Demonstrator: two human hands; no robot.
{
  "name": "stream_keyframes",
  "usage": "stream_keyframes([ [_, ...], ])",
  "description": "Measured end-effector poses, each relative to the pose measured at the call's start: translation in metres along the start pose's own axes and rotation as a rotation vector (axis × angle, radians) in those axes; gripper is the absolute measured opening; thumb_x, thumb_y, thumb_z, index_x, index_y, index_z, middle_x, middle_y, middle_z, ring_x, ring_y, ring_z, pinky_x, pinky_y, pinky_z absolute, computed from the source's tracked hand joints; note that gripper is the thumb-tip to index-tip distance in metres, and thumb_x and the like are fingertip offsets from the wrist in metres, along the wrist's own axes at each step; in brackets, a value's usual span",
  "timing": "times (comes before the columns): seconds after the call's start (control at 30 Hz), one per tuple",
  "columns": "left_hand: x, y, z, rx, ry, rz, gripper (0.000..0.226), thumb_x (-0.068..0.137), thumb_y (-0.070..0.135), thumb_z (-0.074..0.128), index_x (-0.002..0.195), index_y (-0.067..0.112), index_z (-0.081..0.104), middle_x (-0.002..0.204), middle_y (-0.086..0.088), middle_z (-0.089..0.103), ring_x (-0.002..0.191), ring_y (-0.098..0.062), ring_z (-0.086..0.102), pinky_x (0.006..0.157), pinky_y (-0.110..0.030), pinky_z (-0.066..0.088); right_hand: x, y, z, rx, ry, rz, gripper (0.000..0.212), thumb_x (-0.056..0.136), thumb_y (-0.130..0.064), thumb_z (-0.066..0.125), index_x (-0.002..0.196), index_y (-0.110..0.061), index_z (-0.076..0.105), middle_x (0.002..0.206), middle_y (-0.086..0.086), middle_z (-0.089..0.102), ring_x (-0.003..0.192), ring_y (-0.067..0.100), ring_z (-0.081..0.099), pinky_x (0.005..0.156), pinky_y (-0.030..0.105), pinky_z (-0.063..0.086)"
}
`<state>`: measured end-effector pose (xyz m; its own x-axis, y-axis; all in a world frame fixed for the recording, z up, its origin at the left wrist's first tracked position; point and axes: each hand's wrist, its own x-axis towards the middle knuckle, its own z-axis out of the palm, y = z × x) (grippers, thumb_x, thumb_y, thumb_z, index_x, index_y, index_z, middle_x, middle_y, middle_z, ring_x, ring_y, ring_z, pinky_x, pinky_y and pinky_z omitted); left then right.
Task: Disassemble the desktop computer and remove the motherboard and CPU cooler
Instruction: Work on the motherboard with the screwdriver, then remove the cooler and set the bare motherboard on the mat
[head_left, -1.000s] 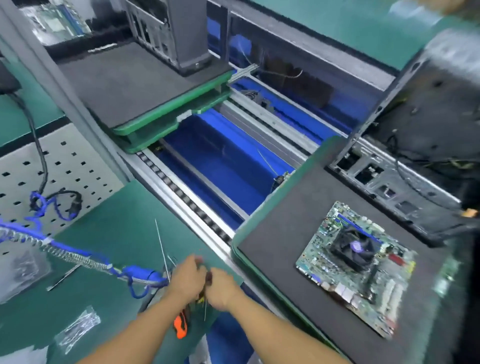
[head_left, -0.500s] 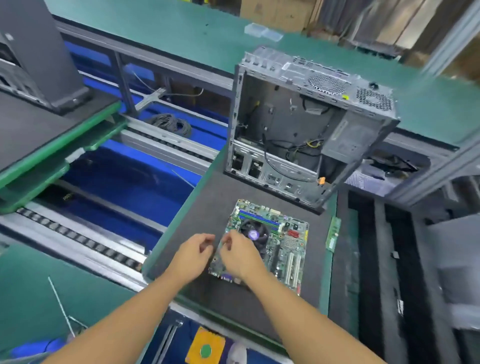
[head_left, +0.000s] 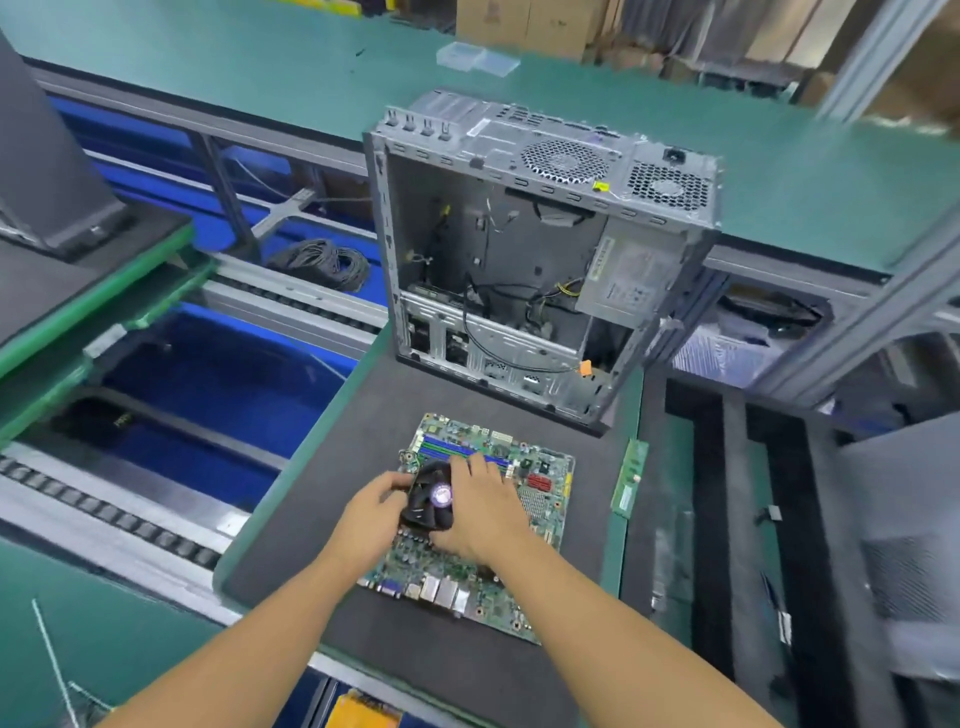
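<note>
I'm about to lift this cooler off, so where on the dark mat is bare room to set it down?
Widest bare mat: left of the motherboard, up to the green edge. Also the strip below its ports. Crowded: between motherboard and case, and by the memory stick.

power supply label (head_left: 626, 283): printed, too blurred to read
CPU cooler (head_left: 422, 514) hub sticker (head_left: 442, 493): purple, no legible text
motherboard (head_left: 545, 462): markings too small to read

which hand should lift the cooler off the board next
Probably left: the left hand grips the CPU cooler at its left edge with curled fingers, while the right hand lies across its right side and over the motherboard, well placed to steady that.
</note>
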<state>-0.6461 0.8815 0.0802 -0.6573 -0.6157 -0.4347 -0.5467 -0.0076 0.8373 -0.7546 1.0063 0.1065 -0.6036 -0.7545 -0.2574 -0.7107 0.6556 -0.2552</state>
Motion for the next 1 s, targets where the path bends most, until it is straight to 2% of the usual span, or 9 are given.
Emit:
stream_keyframes([
  [0.1,-0.003,0.012,-0.001,-0.106,-0.003,0.018,0.029,0.094,0.015,0.048,0.089,0.034,0.07,0.084,0.007,0.071,0.073,-0.013,0.06,0.065,-0.031,0.046,-0.002,0.0,-0.006,0.038,0.04,-0.005,0.087,0.067,-0.05,0.078,0.135,-0.014,0.038,0.127,0.007,0.044,0.118,0.028,0.043,0.098,0.042,0.044],
  [0.27,0.001,0.046,0.011,-0.218,-0.075,0.115,0.025,0.101,0.022,0.046,0.104,0.031,0.07,0.109,0.007,0.071,0.102,-0.012,0.064,0.091,-0.036,0.05,-0.016,0.014,-0.031,0.338,0.129,0.166,0.087,0.062,-0.058,0.075,0.131,-0.017,0.04,0.125,0.001,0.045,0.117,0.024,0.043,0.098,0.04,0.045],
  [0.5,-0.002,0.087,0.096,-0.343,-0.465,-0.018,0.017,0.101,0.018,0.052,0.115,0.008,0.056,0.105,-0.014,0.062,0.088,-0.025,0.062,0.072,-0.039,0.057,-0.066,0.069,-0.05,0.751,0.272,0.607,0.072,0.058,-0.051,0.075,0.113,-0.02,0.041,0.114,-0.001,0.052,0.106,0.022,0.054,0.088,0.044,0.052],
  [0.63,-0.021,0.097,0.156,-0.394,-0.619,-0.064,0.03,0.1,0.019,0.057,0.128,0.01,0.053,0.122,-0.016,0.064,0.099,-0.028,0.061,0.074,-0.038,0.052,-0.114,0.106,-0.048,0.833,0.392,0.762,0.067,0.055,-0.054,0.076,0.105,-0.03,0.037,0.114,-0.004,0.053,0.1,0.015,0.058,0.084,0.032,0.053],
  [0.7,-0.032,0.097,0.187,-0.364,-0.676,-0.066,0.029,0.099,0.021,0.058,0.126,0.012,0.055,0.124,-0.012,0.065,0.102,-0.022,0.063,0.067,-0.029,0.053,-0.139,0.124,-0.045,0.869,0.446,0.804,0.066,0.058,-0.052,0.077,0.107,-0.034,0.037,0.117,-0.005,0.053,0.095,0.008,0.061,0.077,0.021,0.053],
  [0.8,-0.049,0.095,0.224,-0.317,-0.784,-0.071,0.036,0.094,0.025,0.063,0.128,0.016,0.056,0.125,-0.007,0.064,0.105,-0.017,0.064,0.065,-0.024,0.055,-0.171,0.148,-0.038,0.841,0.465,0.887,0.085,0.058,-0.054,0.075,0.129,-0.027,0.038,0.127,-0.005,0.047,0.114,0.016,0.054,0.096,0.036,0.05],
  [0.87,-0.057,0.093,0.242,-0.274,-0.854,-0.069,0.054,0.087,0.035,0.068,0.136,0.023,0.049,0.126,0.002,0.063,0.112,-0.013,0.061,0.078,-0.029,0.056,-0.188,0.163,-0.034,0.839,0.479,0.943,0.091,0.055,-0.055,0.074,0.132,-0.024,0.037,0.127,-0.004,0.046,0.116,0.017,0.053,0.099,0.041,0.048],
  [0.93,-0.062,0.091,0.257,-0.092,-0.893,0.023,0.055,0.092,0.039,0.065,0.141,0.032,0.041,0.124,0.011,0.06,0.108,-0.001,0.059,0.093,-0.026,0.049,-0.203,0.179,-0.033,0.883,0.507,0.99,0.089,0.053,-0.051,0.074,0.129,-0.024,0.038,0.124,-0.005,0.049,0.11,0.014,0.057,0.094,0.037,0.051],
  [1.0,-0.064,0.088,0.268,0.124,-0.902,0.163,0.043,0.1,0.033,0.056,0.141,0.03,0.04,0.128,0.009,0.059,0.102,0.006,0.056,0.084,-0.009,0.044,-0.217,0.195,-0.035,0.897,0.53,1.039,0.08,0.053,-0.048,0.075,0.121,-0.026,0.04,0.119,-0.006,0.052,0.101,0.01,0.059,0.085,0.03,0.051],
])
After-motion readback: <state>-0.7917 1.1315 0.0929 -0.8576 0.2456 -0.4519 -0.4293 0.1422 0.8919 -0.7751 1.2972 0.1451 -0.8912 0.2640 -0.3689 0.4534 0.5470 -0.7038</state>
